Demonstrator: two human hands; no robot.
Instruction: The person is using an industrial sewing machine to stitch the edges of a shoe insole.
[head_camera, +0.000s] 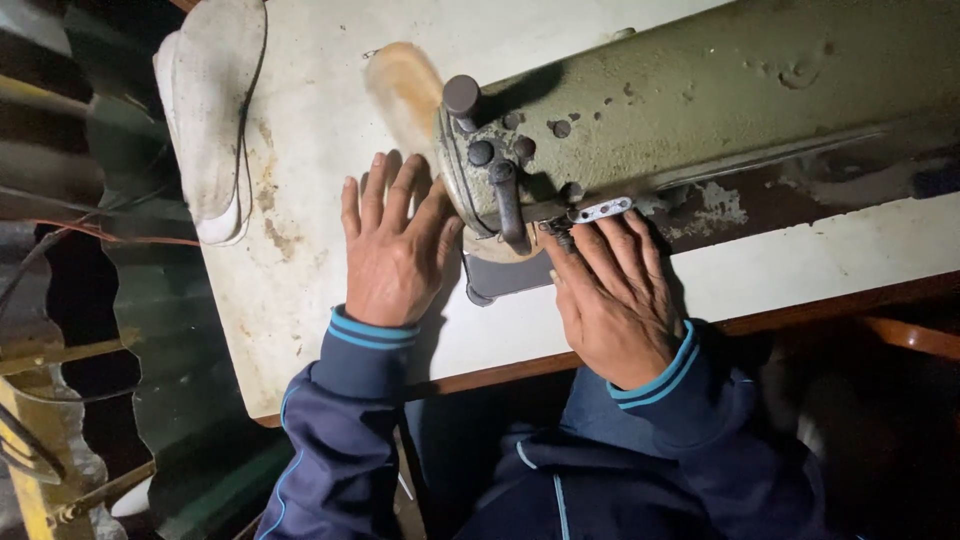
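Observation:
An olive-green sewing machine (700, 100) lies across a white table (310, 130). My left hand (392, 250) rests flat on the table, fingers spread, just left of the machine's head. My right hand (615, 300) presses flat under the machine arm, beside the needle area and a small metal plate (602, 209). A tan shoe-sole piece (405, 90) lies beyond my left hand, partly behind the machine head. What sits under the needle is hidden by my fingers. Both wrists wear dark blue sleeves with light blue cuff stripes.
A white shoe sole (210, 110) lies on the table's far left edge. Green corrugated sheeting (170, 330) and a yellow metal frame (30, 440) stand left of the table. The table's wooden front edge (800, 315) runs close to my body.

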